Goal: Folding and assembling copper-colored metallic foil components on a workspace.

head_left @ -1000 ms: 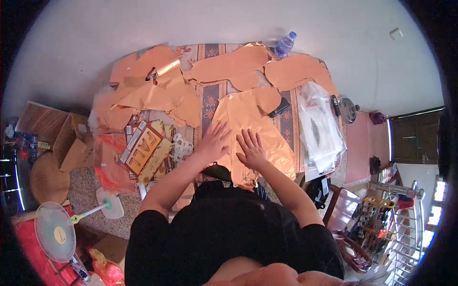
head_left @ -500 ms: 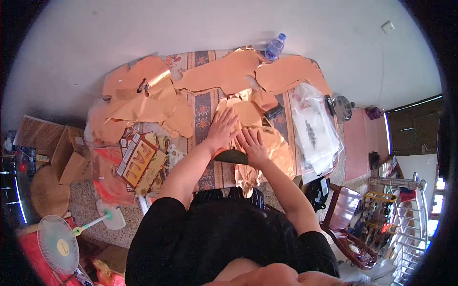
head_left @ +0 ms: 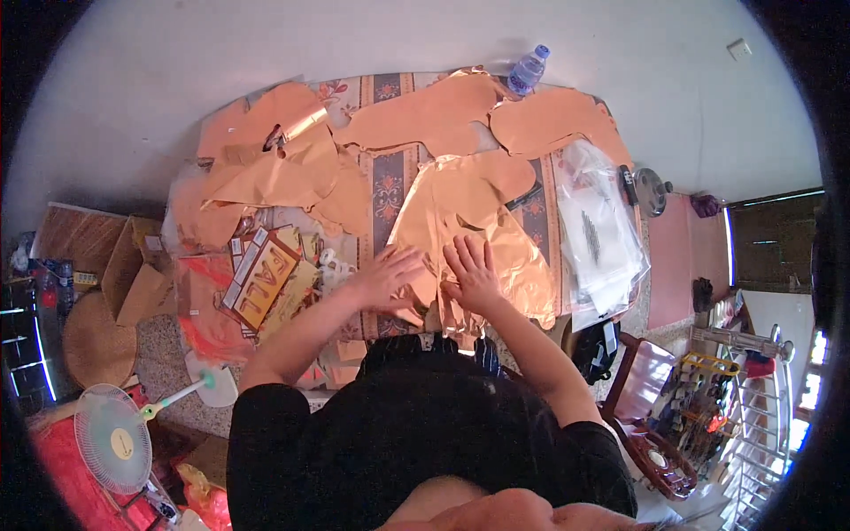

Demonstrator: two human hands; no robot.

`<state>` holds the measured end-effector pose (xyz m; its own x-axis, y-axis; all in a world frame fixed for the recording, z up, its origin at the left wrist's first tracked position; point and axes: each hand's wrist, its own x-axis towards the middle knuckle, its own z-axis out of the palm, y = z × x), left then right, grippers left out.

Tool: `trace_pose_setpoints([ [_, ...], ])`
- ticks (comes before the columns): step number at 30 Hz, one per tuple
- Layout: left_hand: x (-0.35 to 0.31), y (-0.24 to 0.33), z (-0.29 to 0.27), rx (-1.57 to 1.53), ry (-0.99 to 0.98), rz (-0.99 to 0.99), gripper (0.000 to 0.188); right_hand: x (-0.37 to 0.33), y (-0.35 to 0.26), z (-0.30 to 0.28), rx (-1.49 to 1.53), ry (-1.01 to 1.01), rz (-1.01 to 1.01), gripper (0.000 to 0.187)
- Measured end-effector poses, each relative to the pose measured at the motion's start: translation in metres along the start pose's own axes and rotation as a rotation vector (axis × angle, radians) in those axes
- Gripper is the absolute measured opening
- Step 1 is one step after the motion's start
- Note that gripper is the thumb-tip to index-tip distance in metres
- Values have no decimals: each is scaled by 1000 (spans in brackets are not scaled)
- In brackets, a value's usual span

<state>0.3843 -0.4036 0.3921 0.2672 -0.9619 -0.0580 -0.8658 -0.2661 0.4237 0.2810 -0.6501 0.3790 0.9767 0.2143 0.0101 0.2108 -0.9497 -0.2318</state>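
Foil (head_left: 447, 199): one piece, copper-coloured, creased and shiny; lies under and between the fingers, spreading beyond the fingertips to a rounded far end, and on the near side to a crumpled edge by the person's lap.

Left hand (head_left: 388, 279): fingers extended and a little apart, thumb set toward the near side, at the foil's left edge; grasping nothing visible. Whether every finger touches is not clear.

Right hand (head_left: 475, 281): fingers straight and fanned, laid on the foil, palm down; grasping nothing visible.

Black object (head_left: 529, 196): one, beyond the right fingers and to their right, partly covered by the foil; kind not clear.

Cutouts (head_left: 423, 119): several, same copper colour; well beyond the fingertips, with a heap to the far left of the left fingers.

Bottle (head_left: 529, 73): one, clear with blue cap, standing at the table's far edge, well beyond the right fingers.

Bags (head_left: 595, 239): clear plastic, stacked, well to the right of the right fingers.

Lid (head_left: 652, 193): one, round, with knob, past the bags from the right fingers.

Cards (head_left: 266, 281): printed, yellow and brown, overlapping, to the left of the left fingers.

Rolls (head_left: 334, 270): white, between cards and left fingers.

Tablecloth (head_left: 387, 190): patterned, striped, bare beyond the left fingers.
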Motion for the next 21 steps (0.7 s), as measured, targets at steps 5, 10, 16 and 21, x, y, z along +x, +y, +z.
trace_pose_setpoints([
  [5, -16, 12, 11, 11, 74, -18, 81, 0, -12, 2, 28, 24, -18, 73],
  [10, -15, 15, 12, -3, 114, -20, 87, 9, -23, 3, 29, 43, -43, 75],
  [16, -14, 15, 11, -23, 82, -35, 91, 10, -25, 6, 2, 46, -41, 77],
  [21, -18, 16, 12, -63, 100, -35, 86, 5, -29, 9, -21, 32, -41, 75],
])
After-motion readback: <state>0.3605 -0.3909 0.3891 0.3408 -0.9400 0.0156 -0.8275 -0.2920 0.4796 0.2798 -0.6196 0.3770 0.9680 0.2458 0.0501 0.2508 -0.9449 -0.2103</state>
